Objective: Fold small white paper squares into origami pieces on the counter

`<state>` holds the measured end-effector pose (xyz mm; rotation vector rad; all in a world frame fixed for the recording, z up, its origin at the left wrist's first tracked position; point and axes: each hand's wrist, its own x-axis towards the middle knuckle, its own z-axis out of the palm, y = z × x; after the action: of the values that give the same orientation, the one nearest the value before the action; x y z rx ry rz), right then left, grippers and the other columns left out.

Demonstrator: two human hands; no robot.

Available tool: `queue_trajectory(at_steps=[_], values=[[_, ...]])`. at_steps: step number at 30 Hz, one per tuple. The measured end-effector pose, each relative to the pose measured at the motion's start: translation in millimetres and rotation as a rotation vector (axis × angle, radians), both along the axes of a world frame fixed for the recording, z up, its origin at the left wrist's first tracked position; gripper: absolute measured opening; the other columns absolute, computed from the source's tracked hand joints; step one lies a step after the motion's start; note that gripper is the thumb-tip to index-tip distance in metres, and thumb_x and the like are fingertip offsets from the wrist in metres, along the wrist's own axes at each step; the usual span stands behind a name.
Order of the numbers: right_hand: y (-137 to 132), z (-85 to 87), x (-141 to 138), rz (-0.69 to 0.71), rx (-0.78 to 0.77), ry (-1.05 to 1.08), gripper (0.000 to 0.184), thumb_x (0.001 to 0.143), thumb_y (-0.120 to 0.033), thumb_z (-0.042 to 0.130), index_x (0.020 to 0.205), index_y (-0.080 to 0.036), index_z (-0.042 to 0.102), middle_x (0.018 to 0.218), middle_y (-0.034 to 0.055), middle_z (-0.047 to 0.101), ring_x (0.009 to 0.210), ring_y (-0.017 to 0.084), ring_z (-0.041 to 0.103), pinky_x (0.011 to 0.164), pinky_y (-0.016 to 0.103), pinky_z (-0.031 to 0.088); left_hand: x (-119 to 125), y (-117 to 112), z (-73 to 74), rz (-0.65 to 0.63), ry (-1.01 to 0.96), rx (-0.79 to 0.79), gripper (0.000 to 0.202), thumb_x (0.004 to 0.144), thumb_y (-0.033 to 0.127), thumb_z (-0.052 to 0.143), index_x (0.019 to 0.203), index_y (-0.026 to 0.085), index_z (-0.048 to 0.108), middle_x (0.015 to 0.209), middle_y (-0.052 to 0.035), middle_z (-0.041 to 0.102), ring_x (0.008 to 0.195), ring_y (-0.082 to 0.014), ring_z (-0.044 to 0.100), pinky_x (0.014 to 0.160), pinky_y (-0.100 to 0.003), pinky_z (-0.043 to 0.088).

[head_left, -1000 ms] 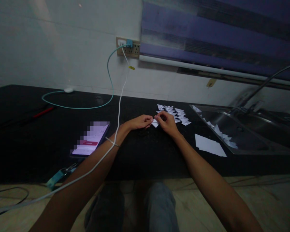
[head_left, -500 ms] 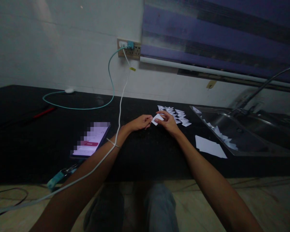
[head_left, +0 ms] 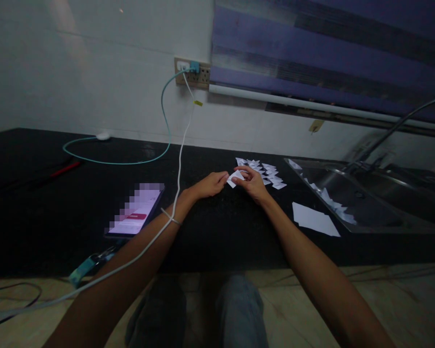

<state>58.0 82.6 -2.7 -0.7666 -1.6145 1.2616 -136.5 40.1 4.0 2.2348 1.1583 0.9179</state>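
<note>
Both hands meet over the black counter and pinch one small white paper piece. My left hand grips its left edge with closed fingers. My right hand holds its right side, thumb and fingers curled round it. Just behind the hands lies a pile of several small folded white paper pieces. A larger white sheet lies flat to the right of my right forearm.
A lit phone lies left of my left arm, with a white cable running across my wrist to the wall socket. A teal cable loops on the counter. A steel sink with paper scraps sits at right.
The paper piece has been lifted slightly off the counter and turned between my fingers. Both hands stay in nearly the same spot.
</note>
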Motion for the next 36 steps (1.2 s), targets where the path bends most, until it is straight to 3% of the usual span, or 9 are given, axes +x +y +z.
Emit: queue_trajectory(at_steps=[13,18,36], values=[[3.3,-3.6,-0.8,0.005,-0.036,0.044,0.050,0.056,-0.035,0.090,0.098,-0.021,0.067,0.090,0.0026,0.074,0.079,0.018,0.069,0.079,0.035,0.054,0.7,0.8,-1.0,0.005,-0.006,0.002,0.030,0.103,0.032,0.034,0.082,0.019,0.051,0.078,-0.0018,0.055,0.073,-0.0147,0.049,0.070,-0.030,0.037],[3.9,-4.6,-0.7,-0.018,-0.010,0.023,0.051,0.055,-0.039,0.091,0.096,-0.021,0.067,0.091,0.0043,0.075,0.081,0.021,0.070,0.080,0.038,0.056,0.6,-3.5,2.0,-0.007,-0.035,-0.033,0.028,0.099,0.036,0.043,0.078,0.019,0.048,0.074,0.0003,0.048,0.068,-0.0132,0.044,0.065,-0.028,0.035],[0.1,0.1,1.5,-0.071,-0.015,-0.021,0.043,0.056,-0.041,0.091,0.087,-0.020,0.070,0.080,0.0026,0.075,0.073,0.019,0.069,0.077,0.036,0.056,-3.7,6.7,-5.9,-0.089,-0.056,-0.033,0.028,0.099,0.037,0.041,0.081,0.018,0.050,0.078,-0.0004,0.050,0.072,-0.0138,0.046,0.068,-0.028,0.037]])
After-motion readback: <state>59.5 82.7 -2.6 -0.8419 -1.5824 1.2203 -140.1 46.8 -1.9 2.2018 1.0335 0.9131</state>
